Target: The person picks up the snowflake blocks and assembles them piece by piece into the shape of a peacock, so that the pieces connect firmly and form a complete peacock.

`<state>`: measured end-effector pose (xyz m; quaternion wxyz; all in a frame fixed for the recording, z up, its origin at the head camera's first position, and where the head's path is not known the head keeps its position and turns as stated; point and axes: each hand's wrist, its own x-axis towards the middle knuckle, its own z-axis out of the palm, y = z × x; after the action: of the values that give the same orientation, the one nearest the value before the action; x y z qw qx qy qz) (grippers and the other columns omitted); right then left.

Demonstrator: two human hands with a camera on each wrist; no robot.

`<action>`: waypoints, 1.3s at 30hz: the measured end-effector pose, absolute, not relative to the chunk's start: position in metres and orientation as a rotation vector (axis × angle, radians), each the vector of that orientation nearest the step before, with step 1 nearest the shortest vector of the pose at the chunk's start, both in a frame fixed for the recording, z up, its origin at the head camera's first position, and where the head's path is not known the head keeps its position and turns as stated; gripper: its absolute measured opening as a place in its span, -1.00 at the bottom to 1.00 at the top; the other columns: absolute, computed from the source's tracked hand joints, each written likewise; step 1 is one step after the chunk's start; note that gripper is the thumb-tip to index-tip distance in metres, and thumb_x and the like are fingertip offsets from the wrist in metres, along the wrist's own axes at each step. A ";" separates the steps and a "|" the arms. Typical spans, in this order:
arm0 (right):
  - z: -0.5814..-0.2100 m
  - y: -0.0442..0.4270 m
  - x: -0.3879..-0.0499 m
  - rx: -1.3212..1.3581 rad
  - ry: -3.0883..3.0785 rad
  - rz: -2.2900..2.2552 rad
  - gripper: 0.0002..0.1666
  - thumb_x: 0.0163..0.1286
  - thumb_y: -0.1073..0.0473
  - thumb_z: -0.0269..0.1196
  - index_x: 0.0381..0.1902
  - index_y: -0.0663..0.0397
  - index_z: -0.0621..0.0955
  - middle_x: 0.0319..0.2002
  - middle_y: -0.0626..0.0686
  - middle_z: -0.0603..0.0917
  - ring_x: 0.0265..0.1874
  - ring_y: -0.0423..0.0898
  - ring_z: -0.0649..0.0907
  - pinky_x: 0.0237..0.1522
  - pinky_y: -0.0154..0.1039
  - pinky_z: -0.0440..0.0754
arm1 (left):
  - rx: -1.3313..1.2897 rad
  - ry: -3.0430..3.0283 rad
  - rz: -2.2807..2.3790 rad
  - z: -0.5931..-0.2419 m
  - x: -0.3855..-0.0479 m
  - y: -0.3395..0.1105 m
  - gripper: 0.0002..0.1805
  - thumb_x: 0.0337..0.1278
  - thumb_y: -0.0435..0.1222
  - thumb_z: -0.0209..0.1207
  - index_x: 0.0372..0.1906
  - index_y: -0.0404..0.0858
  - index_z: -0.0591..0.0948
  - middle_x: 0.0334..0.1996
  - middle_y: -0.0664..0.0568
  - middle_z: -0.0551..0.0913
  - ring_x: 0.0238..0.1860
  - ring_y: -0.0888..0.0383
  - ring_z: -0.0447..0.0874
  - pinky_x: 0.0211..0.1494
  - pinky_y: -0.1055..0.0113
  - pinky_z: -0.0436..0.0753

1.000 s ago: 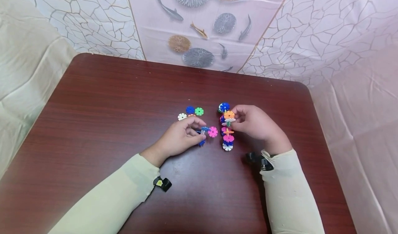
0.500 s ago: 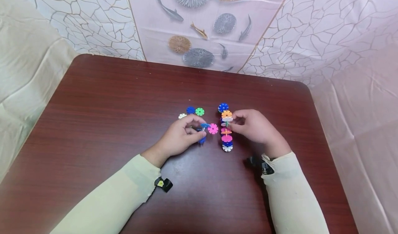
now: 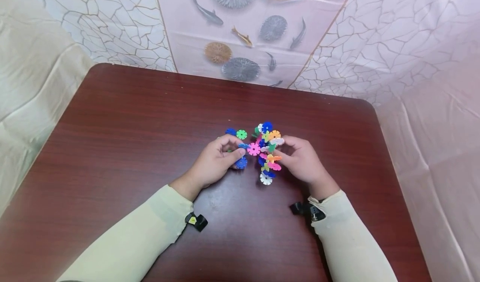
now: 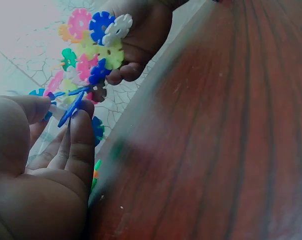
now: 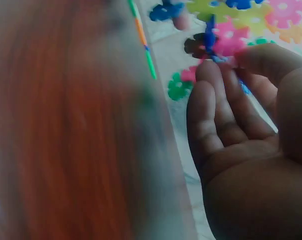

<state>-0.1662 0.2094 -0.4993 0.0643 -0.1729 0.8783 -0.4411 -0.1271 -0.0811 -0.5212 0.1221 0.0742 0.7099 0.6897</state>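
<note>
Being pinched by the L hand [image 3: 213, 162], a small blue/pink disc unit [image 3: 253, 149] is being held over the worktop [image 3: 150, 140], just left of the multicol. disc cluster [image 3: 270, 158], which is being gripped by the R hand [image 3: 304, 160]. Contact betw. them can't be told. Prob. risk: either being popped apart by too hard or skewed a push.

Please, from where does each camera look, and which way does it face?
Head: worn on the head, facing forward and down at table and discs; left hand, right hand and sleeves show.
Left wrist: worn there, facing the discs; the left hand shows close, right hand beyond.
Right wrist: worn there, facing the discs; the right hand close, fingertip beyond.
Wrist views share discs and table.
</note>
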 end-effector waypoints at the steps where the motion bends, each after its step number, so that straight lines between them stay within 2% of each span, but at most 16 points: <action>1: -0.501 0.208 -0.165 -0.525 2.665 -1.350 -0.82 0.49 0.16 0.55 -0.02 0.04 0.83 -0.17 0.07 0.85 -0.18 -0.03 0.71 -0.14 -0.36 0.74 | 0.208 2.069 2.017 -0.522 -0.127 -0.081 -0.87 0.68 -0.19 0.31 0.11 -0.09 0.70 -0.17 0.00 0.85 -0.27 0.09 0.81 -0.11 0.29 0.80; 5: -0.504 0.206 -0.163 -0.547 2.668 -1.438 -0.79 0.46 0.25 0.55 0.00 0.12 0.84 -0.13 0.12 0.86 -0.20 -0.10 0.72 -0.13 -0.42 0.75 | 0.183 2.071 2.030 -0.522 -0.128 -0.080 -0.86 0.69 -0.22 0.30 0.13 -0.13 0.70 -0.13 -0.01 0.84 -0.30 0.11 0.80 -0.12 0.28 0.81; 9: -0.505 0.203 -0.163 -0.617 2.648 -1.470 -0.81 0.42 0.33 0.56 -0.04 0.16 0.82 -0.22 0.11 0.82 -0.32 -0.14 0.68 -0.23 -0.41 0.74 | 0.159 2.089 2.023 -0.522 -0.128 -0.081 -0.85 0.68 -0.20 0.31 0.14 -0.12 0.72 -0.11 0.00 0.84 -0.30 0.11 0.79 -0.13 0.28 0.79; 13: -0.504 0.201 -0.161 -0.663 2.644 -1.480 -0.83 0.41 0.36 0.55 -0.09 0.15 0.81 -0.24 0.08 0.81 -0.35 -0.14 0.67 -0.26 -0.40 0.73 | 0.143 2.119 1.989 -0.522 -0.127 -0.081 -0.84 0.67 -0.15 0.33 0.13 -0.08 0.75 -0.11 -0.01 0.84 -0.28 0.11 0.80 -0.14 0.28 0.77; 17: -0.501 0.199 -0.160 -0.665 2.647 -1.474 -0.82 0.40 0.35 0.57 -0.09 0.13 0.81 -0.18 0.09 0.84 -0.26 -0.17 0.72 -0.16 -0.43 0.76 | 0.137 2.154 1.954 -0.520 -0.126 -0.081 -0.83 0.66 -0.13 0.34 0.12 -0.05 0.77 -0.03 0.00 0.78 -0.24 0.11 0.82 -0.13 0.27 0.77; 22: -0.499 0.197 -0.158 -0.672 2.635 -1.487 -0.80 0.38 0.37 0.59 -0.10 0.16 0.80 -0.10 0.14 0.86 -0.19 -0.23 0.76 -0.06 -0.47 0.79 | 0.131 2.202 1.895 -0.518 -0.125 -0.081 -0.85 0.64 -0.09 0.36 0.10 0.02 0.78 -0.05 0.04 0.81 -0.23 0.13 0.87 -0.12 0.26 0.76; 25: -0.498 0.196 -0.158 -0.684 2.645 -1.485 -0.81 0.36 0.36 0.61 -0.13 0.16 0.80 -0.10 0.14 0.86 -0.19 -0.24 0.76 -0.06 -0.48 0.78 | 0.128 2.212 1.881 -0.517 -0.125 -0.081 -0.86 0.63 -0.08 0.36 0.08 0.03 0.78 -0.08 0.06 0.84 -0.22 0.14 0.88 -0.11 0.25 0.77; 31: -0.497 0.196 -0.159 -0.687 2.711 -1.411 -0.84 0.37 0.29 0.62 -0.17 0.06 0.83 -0.12 0.03 0.86 -0.18 -0.18 0.74 -0.04 -0.47 0.74 | 0.106 2.216 1.867 -0.517 -0.126 -0.081 -0.85 0.61 -0.06 0.38 0.06 0.03 0.80 0.01 0.09 0.84 -0.16 0.13 0.88 -0.07 0.21 0.80; 39: -0.497 0.195 -0.158 -0.693 2.740 -1.355 -0.89 0.41 0.24 0.61 -0.16 0.03 0.85 -0.09 0.02 0.87 -0.17 -0.14 0.74 -0.08 -0.45 0.73 | 0.098 2.214 1.870 -0.515 -0.125 -0.080 -0.84 0.60 -0.09 0.39 0.07 0.00 0.81 0.03 0.07 0.85 -0.14 0.16 0.87 -0.07 0.29 0.80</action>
<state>-0.1579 0.1949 -0.4968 0.0039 -0.2210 0.8742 -0.4323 -0.1250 -0.0801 -0.5153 0.1206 0.0334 0.7581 0.6401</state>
